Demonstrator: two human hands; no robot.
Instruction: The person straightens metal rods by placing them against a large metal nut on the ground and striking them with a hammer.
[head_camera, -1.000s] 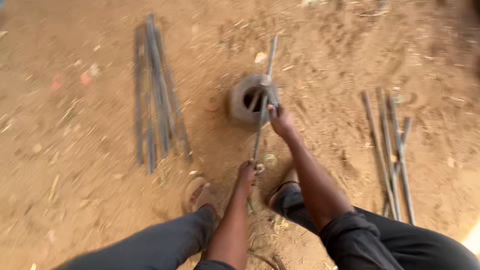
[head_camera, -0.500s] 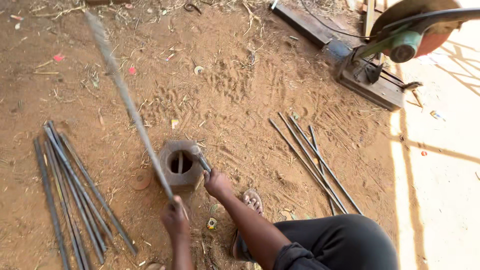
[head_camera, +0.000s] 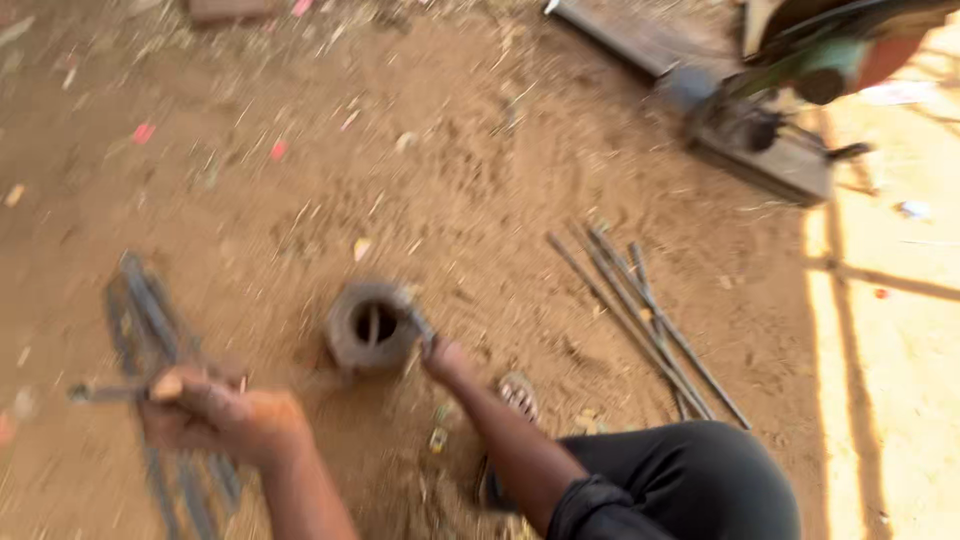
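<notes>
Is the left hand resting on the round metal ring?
No, the left hand grips a thin rod over the bundle of rods, apart from the ring.

left hand (head_camera: 225, 418) sits at the lower left of the frame, blurred, fingers curled shut around a thin rod (head_camera: 105, 392), forearm running down to the bottom edge. right hand (head_camera: 447, 360) lies near centre, arm stretched forward, its grip unclear.

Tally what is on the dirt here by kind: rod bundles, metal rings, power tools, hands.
Rod bundles: 2, a left bundle and a right bundle; rods too blurred to count singly
Metal ring: 1
Cut-off saw: 1
Hands: 2, left hand gripping a rod, right hand at the ring
Total: 6
</notes>
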